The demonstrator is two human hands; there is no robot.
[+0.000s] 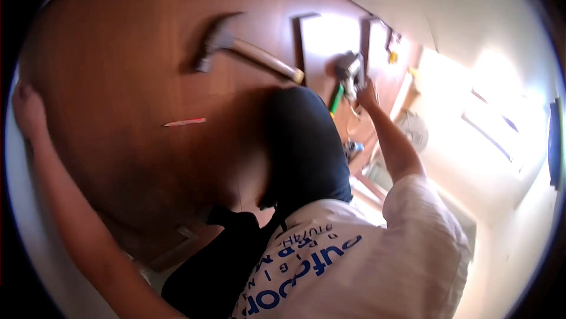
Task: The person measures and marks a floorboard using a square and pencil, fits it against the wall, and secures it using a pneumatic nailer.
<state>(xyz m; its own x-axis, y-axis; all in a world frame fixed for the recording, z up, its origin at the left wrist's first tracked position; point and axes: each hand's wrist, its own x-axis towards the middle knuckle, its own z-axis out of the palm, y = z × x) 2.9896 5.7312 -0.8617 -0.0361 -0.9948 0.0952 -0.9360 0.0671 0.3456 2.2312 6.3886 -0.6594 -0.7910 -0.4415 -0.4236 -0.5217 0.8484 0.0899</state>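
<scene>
A broad brown wooden panel (130, 42) fills the left and middle. My left hand (29, 110) is at its far left edge; its fingers are dim and partly hidden. A claw hammer (259, 57) with a wooden handle lies on the panel, its head to the left. Below it rests a thin red pencil-like stick (184, 122). My right hand (367, 94) reaches out at the right, with fingers closed at a grey metal tool (349, 67) whose exact kind is blurred. A green handle-like piece (336, 100) is just beside that tool.
My dark-clad knee (306, 142) stands up against the panel between my hands. Bright light glares off pale patches past the hammer. Further right are a fan (413, 130), a small blue-and-white object (354, 147) and a pale wall (501, 207).
</scene>
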